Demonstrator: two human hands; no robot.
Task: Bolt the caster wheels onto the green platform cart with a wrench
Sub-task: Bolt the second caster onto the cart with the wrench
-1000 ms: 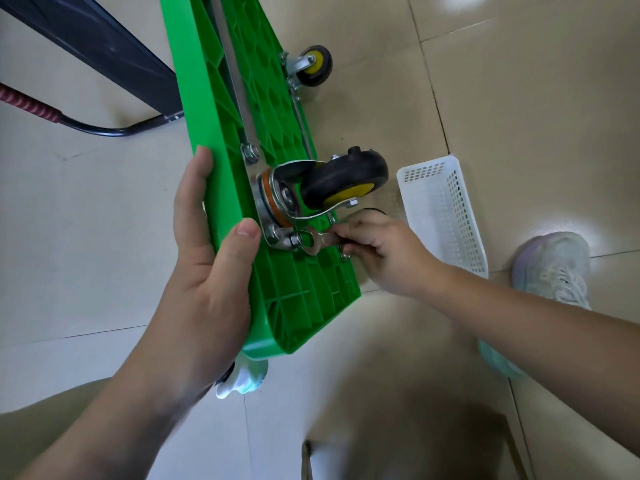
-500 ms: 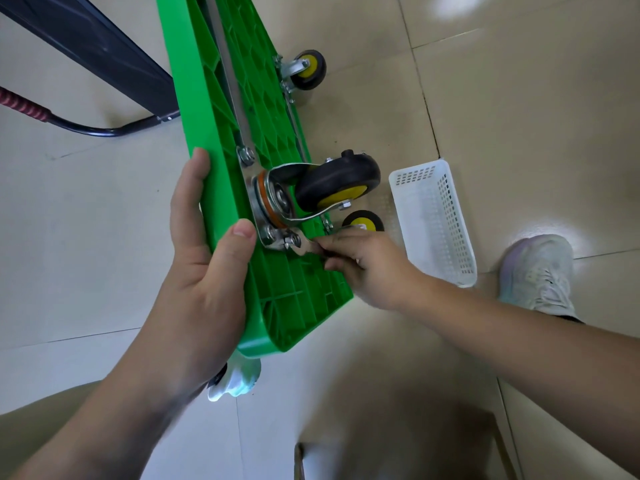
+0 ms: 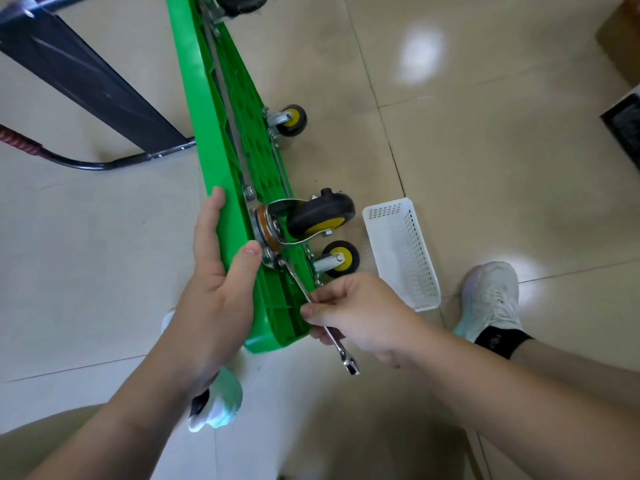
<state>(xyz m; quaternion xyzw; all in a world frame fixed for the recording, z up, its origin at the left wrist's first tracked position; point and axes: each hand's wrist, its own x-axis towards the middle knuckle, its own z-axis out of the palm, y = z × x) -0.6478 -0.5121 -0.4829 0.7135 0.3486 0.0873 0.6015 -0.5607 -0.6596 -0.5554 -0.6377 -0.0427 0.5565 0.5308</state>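
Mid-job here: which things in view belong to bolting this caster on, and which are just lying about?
In the job: green platform cart, large caster, wrench with its head at the caster's base, left hand gripping the cart edge, right hand holding the wrench.
Lying about: white basket, black panel, red-gripped bar.

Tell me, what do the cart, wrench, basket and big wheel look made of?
Cart: moulded plastic in glossy green, judging by the ribbed underside.
Wrench: bare metal, probably steel, with a silvery, shiny shaft.
Basket: thin white plastic, its walls pierced with rows of small holes.
Wheel: the dull black tyre looks like rubber, the yellow hub is probably plastic, and the fork is shiny metal.
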